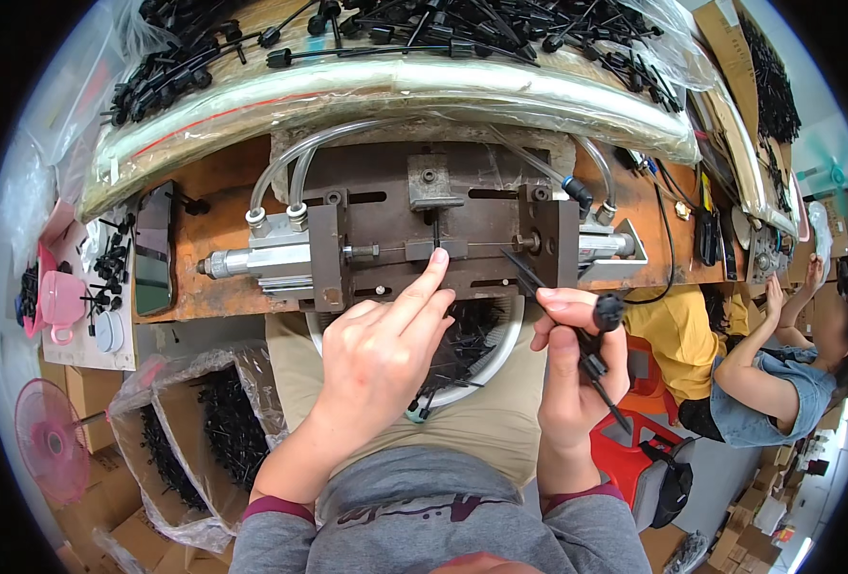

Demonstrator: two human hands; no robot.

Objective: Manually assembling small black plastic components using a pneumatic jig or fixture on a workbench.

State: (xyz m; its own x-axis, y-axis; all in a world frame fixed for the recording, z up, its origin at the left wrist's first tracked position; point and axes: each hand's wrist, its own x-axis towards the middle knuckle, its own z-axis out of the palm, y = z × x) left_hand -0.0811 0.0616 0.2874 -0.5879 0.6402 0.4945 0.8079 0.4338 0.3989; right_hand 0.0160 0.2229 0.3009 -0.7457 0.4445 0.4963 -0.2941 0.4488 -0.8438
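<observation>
My left hand [371, 354] reaches over a dark metal fixture [385, 212], its index fingertip resting on a small block [420, 251] at the centre. That hand grips nothing; its other fingers are partly bent. A thin black rod [435, 228] stands between the block and a metal bracket [429, 182]. To the right, my right hand [567, 373] is closed around several black plastic rods [592, 366] with knobbed ends. One rod tip points toward the fixture's right side. Silver air cylinders flank the fixture, one at left [280, 265] and one at right [604, 247].
Black parts lie heaped behind a plastic-wrapped edge [366, 86]. A white basin [512, 340] of parts sits on my lap. A phone [156, 247] lies at left, above a plastic-lined box [189, 421]. Another person [768, 383] sits at right beside a red stool [625, 450].
</observation>
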